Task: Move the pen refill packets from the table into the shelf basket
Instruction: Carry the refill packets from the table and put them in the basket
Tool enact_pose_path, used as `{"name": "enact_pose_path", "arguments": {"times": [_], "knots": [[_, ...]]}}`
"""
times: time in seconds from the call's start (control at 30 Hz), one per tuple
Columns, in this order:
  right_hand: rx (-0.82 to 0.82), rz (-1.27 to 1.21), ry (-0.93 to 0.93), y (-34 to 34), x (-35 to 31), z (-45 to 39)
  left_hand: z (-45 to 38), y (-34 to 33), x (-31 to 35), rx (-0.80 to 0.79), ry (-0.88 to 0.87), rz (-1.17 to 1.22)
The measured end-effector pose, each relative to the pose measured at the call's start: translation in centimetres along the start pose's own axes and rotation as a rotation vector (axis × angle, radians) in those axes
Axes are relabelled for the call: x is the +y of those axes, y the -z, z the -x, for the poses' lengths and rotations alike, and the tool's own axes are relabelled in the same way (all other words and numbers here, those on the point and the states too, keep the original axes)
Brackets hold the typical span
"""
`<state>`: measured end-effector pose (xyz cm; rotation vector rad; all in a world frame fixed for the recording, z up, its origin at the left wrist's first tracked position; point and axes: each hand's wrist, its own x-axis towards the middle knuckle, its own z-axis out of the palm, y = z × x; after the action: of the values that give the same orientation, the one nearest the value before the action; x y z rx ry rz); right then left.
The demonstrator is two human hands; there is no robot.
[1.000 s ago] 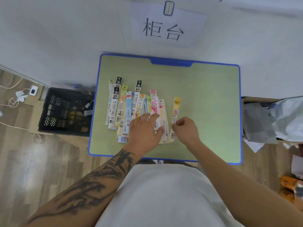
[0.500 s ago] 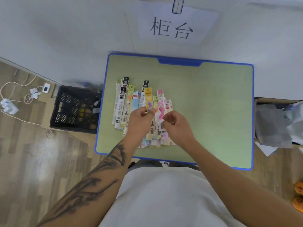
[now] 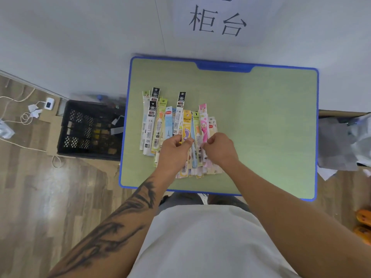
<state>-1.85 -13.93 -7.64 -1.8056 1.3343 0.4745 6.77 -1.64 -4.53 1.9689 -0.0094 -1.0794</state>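
- The pen refill packets (image 3: 160, 125) are long, narrow printed sleeves in white, black, yellow, light blue, green and pink, lying side by side and partly overlapping in a rough fan on the left half of my green table with a blue rim (image 3: 261, 117); their top ends point toward the wall
- My left hand (image 3: 173, 151) has its fingers curled, thumb and fingertips pinching the yellow packet with a purple foot print (image 3: 186, 127), whose upper part stands out above my knuckles; the hand lies over the middle of the fan
- My right hand (image 3: 220, 149) is loosely closed just beside the left, fingertips at the edge of the pink packet with a cartoon figure (image 3: 203, 125); I cannot tell whether it actually grips one
- A black plastic crate with lattice sides (image 3: 88, 129) stands on the wooden floor, just beside the table's left edge, with small things inside
- A white paper sign with two black characters (image 3: 217, 23) is fixed on the wall beyond the table
- White cables and a white charger (image 3: 49, 103) lie on the floor farther left
- Grey and white crumpled bags (image 3: 345, 141) sit to the table's right
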Motion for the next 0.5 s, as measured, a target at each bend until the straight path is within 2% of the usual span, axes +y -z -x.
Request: {"name": "enact_pose_path", "arguments": {"times": [0.17,0.33,0.5], "knots": [[0.033,-0.329,-0.074,0.7,1.4,1.4,-0.8,0.0,-0.4,-0.071,-0.009,-0.035],[0.023,-0.63,-0.066,2.7,3.4,4.9,-1.0,0.2,1.3,-0.126,-0.001,-0.07],[0.046,-0.843,-0.05,4.6,6.1,9.0,0.9,-2.7,3.6,-0.305,-0.031,-0.073]]}}
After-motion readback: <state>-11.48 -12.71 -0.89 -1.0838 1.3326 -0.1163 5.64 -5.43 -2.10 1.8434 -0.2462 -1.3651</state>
